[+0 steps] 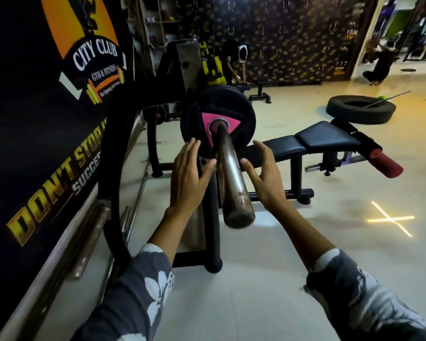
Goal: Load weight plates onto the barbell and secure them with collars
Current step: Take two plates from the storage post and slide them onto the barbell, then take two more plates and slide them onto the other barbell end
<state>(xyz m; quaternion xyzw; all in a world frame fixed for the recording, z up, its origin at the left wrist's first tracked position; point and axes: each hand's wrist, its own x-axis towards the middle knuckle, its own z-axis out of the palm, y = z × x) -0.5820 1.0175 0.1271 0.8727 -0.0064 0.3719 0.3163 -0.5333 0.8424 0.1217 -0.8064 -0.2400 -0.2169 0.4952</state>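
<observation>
Left hand [188, 174] and right hand [265, 177] flank one bare steel barbell sleeve [231, 185] at the frame's centre.
Both hands' fingers are straight and apart, gripping nothing. One black weight plate with a pink triangular hub [241, 114] sits on the sleeve just beyond them. The black wall banner [47, 124] on the left reads "CITY CLUB", "GYM & FITNESS", "DON'T STOP". One black padded bench [325, 137] and one black rubber tyre [359, 110] are at right.

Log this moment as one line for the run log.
weight plate on barbell sleeve | collar: none seen | left hand open, left of sleeve | right hand open, right of sleeve | nothing held
</observation>
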